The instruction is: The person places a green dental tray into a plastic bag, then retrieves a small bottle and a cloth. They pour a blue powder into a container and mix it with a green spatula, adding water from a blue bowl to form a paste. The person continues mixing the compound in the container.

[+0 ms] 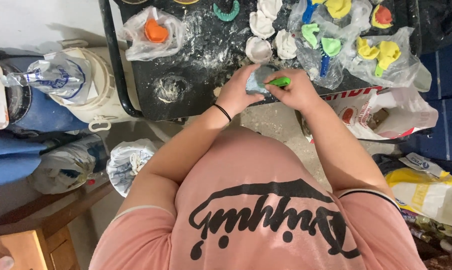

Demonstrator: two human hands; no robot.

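Note:
My left hand [238, 90] cups a small grey flexible bowl [258, 82] at the front edge of a black, powder-dusted tabletop [196, 95]. My right hand [296, 90] grips a green-handled tool [280, 81] whose tip goes into the bowl. A black band sits on my left wrist. Just beyond the bowl lie three white plaster casts [260, 49], and further back a teal dental tray [226, 11].
An orange piece in a clear bag [153, 30] lies at the table's back left. Bags of green, yellow and orange trays [356, 45] fill the right. A white bucket [98, 90] stands left of the table, with plastic bags [128, 160] on the floor.

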